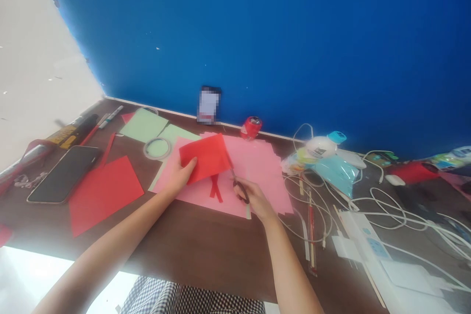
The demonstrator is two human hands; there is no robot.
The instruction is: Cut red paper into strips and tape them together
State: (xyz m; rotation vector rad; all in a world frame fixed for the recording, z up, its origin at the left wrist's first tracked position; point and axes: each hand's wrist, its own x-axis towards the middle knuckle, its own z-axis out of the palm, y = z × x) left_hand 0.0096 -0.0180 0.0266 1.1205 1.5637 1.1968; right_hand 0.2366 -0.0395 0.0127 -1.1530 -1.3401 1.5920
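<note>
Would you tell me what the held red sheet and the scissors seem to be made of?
Held red sheet: probably paper, matte; thin, with little glare. Scissors: dark, rounded handles suggest smooth plastic; slim greyish blades, perhaps metal, though blurred.

Red paper, pink sheets, brown tabletop, blue wall, black-and-white checked fabric
</note>
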